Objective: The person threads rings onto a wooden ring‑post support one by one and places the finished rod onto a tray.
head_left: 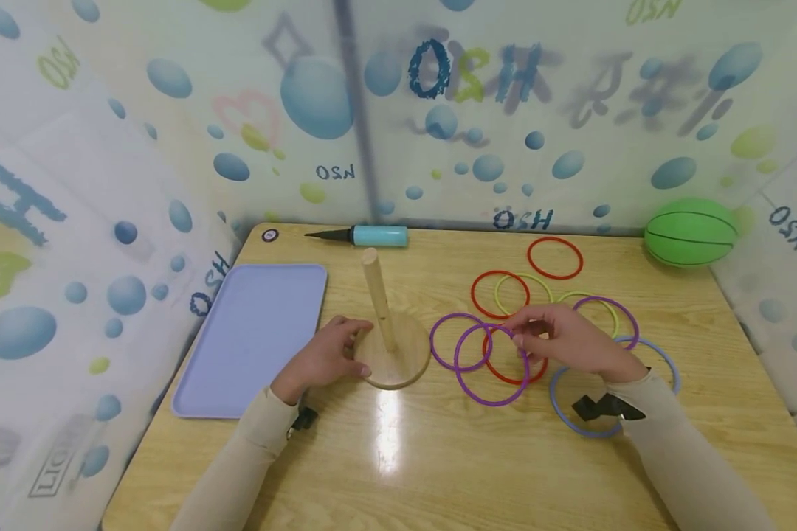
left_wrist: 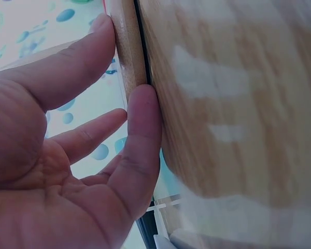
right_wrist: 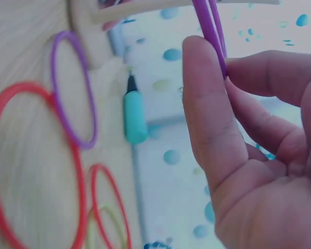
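Note:
A wooden peg stand rises from its round base in the middle of the table. My left hand rests against the left rim of the base, thumb and forefinger fairly straight on the edge. My right hand pinches a purple ring at its right side; in the right wrist view the ring runs up between thumb and fingers. That ring overlaps another purple ring and a red ring.
Several more red, yellow-green, purple and blue rings lie scattered at the right. A lilac tray sits at the left, a teal pump at the back edge, and a green ball at the far right corner.

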A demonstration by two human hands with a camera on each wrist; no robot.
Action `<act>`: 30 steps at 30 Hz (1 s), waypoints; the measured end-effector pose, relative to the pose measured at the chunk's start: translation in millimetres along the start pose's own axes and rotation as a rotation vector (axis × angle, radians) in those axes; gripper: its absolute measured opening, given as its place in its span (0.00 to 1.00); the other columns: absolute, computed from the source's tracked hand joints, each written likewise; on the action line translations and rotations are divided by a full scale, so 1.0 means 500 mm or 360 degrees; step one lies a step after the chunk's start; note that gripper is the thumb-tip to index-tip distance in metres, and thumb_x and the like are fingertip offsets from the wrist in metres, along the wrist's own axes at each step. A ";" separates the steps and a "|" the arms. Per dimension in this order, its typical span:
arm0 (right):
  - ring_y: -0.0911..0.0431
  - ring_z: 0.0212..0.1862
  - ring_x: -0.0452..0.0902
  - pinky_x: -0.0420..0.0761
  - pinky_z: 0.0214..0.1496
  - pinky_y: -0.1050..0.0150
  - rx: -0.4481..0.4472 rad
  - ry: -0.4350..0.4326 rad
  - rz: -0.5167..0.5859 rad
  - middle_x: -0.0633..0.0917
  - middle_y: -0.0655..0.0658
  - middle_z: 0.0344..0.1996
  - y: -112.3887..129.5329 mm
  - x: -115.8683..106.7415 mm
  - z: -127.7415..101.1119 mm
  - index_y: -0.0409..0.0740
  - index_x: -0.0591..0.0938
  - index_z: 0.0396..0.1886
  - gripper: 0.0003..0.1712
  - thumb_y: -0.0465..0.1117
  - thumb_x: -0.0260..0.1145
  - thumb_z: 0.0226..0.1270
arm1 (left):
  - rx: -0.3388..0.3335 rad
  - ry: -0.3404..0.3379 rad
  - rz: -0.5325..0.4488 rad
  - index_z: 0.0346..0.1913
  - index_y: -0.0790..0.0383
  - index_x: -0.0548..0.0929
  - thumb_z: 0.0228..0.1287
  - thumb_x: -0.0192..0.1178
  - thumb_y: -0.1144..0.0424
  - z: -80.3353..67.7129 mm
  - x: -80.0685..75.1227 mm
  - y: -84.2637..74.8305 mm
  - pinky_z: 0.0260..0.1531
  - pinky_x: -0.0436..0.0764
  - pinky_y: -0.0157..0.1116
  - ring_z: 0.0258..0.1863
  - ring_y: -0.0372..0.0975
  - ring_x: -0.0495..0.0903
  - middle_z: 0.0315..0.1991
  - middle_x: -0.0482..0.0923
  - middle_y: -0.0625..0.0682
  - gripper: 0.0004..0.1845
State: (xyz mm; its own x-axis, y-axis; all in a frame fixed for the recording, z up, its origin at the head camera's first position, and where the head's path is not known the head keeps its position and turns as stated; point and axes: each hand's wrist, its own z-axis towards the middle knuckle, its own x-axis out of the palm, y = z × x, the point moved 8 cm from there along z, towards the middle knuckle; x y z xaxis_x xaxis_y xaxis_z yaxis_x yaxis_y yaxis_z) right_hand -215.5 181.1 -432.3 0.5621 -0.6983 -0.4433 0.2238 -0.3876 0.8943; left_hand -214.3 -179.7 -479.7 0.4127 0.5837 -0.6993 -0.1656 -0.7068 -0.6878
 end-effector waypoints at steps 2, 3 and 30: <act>0.53 0.37 0.86 0.90 0.39 0.58 0.0009 -0.0024 0.0051 0.88 0.38 0.36 0.017 -0.004 0.001 0.45 0.87 0.54 0.10 0.38 0.67 0.78 | 0.0000 0.0004 -0.0005 0.75 0.66 0.73 0.58 0.80 0.61 0.002 0.000 -0.001 0.52 0.86 0.49 0.56 0.56 0.83 0.61 0.72 0.66 0.43; 0.53 0.37 0.87 0.90 0.39 0.58 0.0006 -0.0030 0.0080 0.88 0.38 0.36 0.026 -0.005 0.001 0.45 0.86 0.54 0.10 0.37 0.67 0.78 | -0.0003 0.0007 -0.0005 0.75 0.65 0.73 0.58 0.80 0.61 0.002 0.000 -0.002 0.52 0.86 0.49 0.56 0.56 0.83 0.61 0.72 0.66 0.43; 0.55 0.39 0.88 0.92 0.42 0.58 -0.0264 -0.0363 0.0838 0.86 0.44 0.40 0.293 -0.003 0.079 0.40 0.84 0.55 0.10 0.33 0.65 0.78 | -0.0071 0.0005 0.0075 0.75 0.61 0.75 0.56 0.82 0.61 0.005 -0.002 -0.002 0.55 0.84 0.49 0.56 0.53 0.82 0.60 0.74 0.63 0.43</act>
State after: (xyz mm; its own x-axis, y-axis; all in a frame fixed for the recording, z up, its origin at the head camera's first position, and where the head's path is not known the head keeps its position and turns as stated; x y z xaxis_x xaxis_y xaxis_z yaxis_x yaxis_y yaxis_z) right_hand -215.0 101.6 -303.0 0.4503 -0.8896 0.0764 0.0931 0.1318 0.9869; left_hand -216.8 -178.4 -478.9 0.4083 0.5480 -0.7301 -0.1451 -0.7506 -0.6446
